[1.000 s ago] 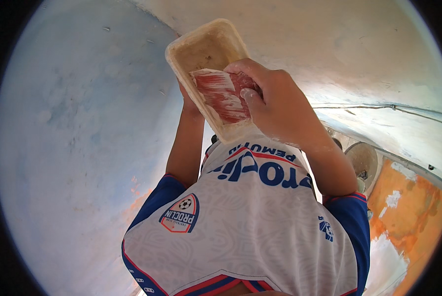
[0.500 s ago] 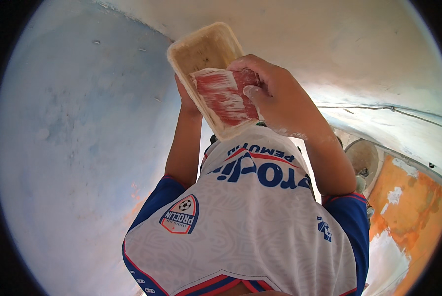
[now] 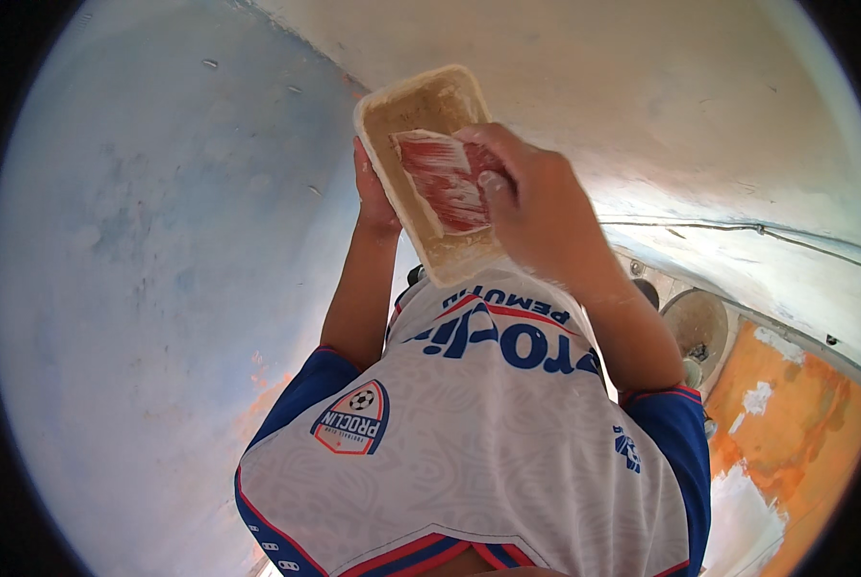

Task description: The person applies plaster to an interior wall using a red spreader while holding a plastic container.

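My left hand (image 3: 374, 191) grips the long left side of a shallow, cream rectangular tub (image 3: 417, 104), its fingers partly hidden behind the wall. The tub is tilted towards me, with smears of dried whitish material on its inside and rim. Between the thumb and fingers of my right hand (image 3: 538, 204) is a flat red putty spreader (image 3: 442, 183), streaked with white paste. Its blade lies within the tub's opening; whether it touches the bottom I cannot tell. White residue marks my right fingers.
A patchy pale blue wall (image 3: 151, 250) stands on the left, meeting a beige wall (image 3: 632, 87) at a corner. Along the right runs a thin cable (image 3: 699, 225). Lower right are a round grey-brown container (image 3: 697, 322) and an orange surface (image 3: 796, 404) with white patches.
The tub has shifted slightly right and down in the picture. My right hand has turned the spreader and brought it deeper inside the tub's outline; its white streaks look thinner.
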`<state>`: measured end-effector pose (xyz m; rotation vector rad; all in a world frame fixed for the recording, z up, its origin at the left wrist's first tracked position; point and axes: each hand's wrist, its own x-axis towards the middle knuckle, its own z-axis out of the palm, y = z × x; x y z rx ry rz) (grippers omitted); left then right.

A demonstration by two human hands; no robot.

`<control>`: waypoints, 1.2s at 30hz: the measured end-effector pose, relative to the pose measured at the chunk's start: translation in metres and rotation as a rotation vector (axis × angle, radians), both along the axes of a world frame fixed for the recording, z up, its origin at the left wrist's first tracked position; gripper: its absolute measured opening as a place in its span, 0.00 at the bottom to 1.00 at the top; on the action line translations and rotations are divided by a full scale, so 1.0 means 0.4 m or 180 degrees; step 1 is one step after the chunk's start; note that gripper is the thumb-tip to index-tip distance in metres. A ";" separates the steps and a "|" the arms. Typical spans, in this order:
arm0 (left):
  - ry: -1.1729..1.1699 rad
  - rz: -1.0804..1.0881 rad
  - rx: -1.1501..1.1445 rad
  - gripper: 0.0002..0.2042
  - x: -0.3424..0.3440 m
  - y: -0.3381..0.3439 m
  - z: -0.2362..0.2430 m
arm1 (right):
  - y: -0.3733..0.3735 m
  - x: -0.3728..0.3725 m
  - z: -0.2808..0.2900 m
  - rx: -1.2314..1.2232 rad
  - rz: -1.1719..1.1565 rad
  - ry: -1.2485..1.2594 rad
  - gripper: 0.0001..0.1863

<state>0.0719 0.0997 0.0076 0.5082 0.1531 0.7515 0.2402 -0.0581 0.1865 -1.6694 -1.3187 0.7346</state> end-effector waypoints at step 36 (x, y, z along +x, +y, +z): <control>0.0642 0.0136 -0.0346 0.35 -0.073 -0.049 -0.020 | -0.031 0.063 -0.112 -0.0473 -0.0271 0.2670 0.26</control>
